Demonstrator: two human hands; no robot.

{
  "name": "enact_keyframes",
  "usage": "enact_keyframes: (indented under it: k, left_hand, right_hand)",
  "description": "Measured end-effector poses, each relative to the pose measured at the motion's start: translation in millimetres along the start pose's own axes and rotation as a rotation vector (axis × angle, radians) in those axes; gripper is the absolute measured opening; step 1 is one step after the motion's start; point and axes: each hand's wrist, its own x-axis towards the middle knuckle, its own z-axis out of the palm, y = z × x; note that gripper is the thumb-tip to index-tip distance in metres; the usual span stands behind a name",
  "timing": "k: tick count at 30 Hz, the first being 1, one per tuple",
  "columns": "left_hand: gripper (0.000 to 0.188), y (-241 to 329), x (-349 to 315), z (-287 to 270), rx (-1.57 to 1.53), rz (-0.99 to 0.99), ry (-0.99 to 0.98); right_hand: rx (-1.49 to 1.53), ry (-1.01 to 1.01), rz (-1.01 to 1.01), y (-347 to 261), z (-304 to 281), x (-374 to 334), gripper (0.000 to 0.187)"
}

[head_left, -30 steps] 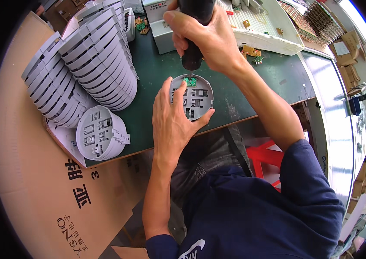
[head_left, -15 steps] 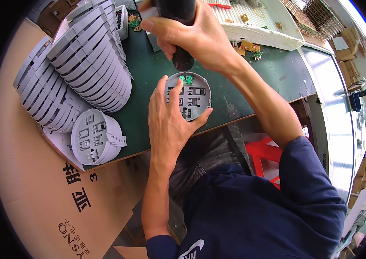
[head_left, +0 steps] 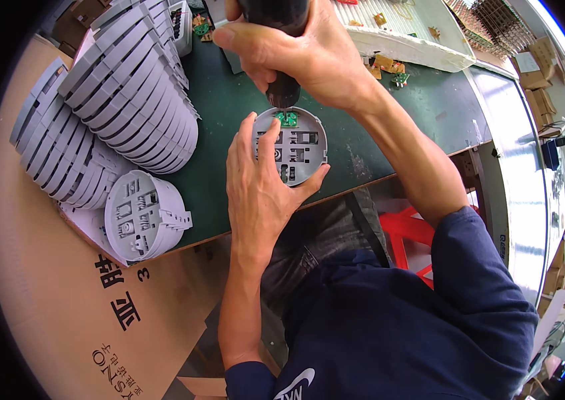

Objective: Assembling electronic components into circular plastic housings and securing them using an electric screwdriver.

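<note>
A round grey plastic housing (head_left: 308, 157) with cut-outs lies on the green table, its inside facing up. My left hand (head_left: 256, 170) grips it from the left and near side, thumb at the near right rim and a finger reaching inside. Near the housing's far edge sits a small green circuit board (head_left: 288, 121). My right hand (head_left: 296, 57) is wrapped round a black power screwdriver (head_left: 274, 17), held upright above the housing. Its thin bit comes down onto the green board; whether a screw is under it I cannot make out.
Stacks of grey housings (head_left: 132, 87) lean at the left, with a single housing (head_left: 146, 217) in front of them. Behind is a white foam tray (head_left: 409, 50) with small boards (head_left: 386, 65) beside it. A large cardboard box (head_left: 49, 253) stands left; a red stool (head_left: 399, 230) is under the table.
The screwdriver's bit stays over the green board, and both hands keep their grip. The view has shifted slightly, so the stacks at the left appear a little farther left.
</note>
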Motion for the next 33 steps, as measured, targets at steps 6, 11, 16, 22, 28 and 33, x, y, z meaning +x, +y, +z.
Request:
enact_keyframes:
  k: [6, 11, 16, 22, 28, 33]
  left_hand:
    - [0.08, -0.6, -1.5, 0.0, -0.006, -0.006, 0.0]
    - [0.081, 2.4, -0.2, -0.8, -0.021, 0.0, -0.005]
    - [0.079, 2.2, 0.4, -1.2, -0.022, -0.022, 0.009]
    - [0.078, 2.2, -0.6, -2.1, -0.029, -0.034, 0.005]
    - [0.075, 3.2, 0.3, -5.1, -0.068, -0.048, 0.01]
    - [0.086, -5.3, -13.1, -14.9, -0.694, -0.194, 0.03]
  right_hand:
    - [-0.046, 0.099, 0.045, 0.6, 9.5, -0.5, 0.029]
    - [-0.005, -0.012, 0.013, -1.2, 2.1, 1.5, 0.031]
    - [0.014, -0.027, -0.084, 3.4, 4.1, 4.2, 0.032]
    - [-0.02, 0.071, -0.032, 5.2, 4.7, 4.1, 0.04]
    - [0.059, -0.051, -0.13, -0.1, 0.4, 21.9, 0.043]
    - [0.028, -0.048, -0.242, -21.6, 0.0, 46.0, 0.037]
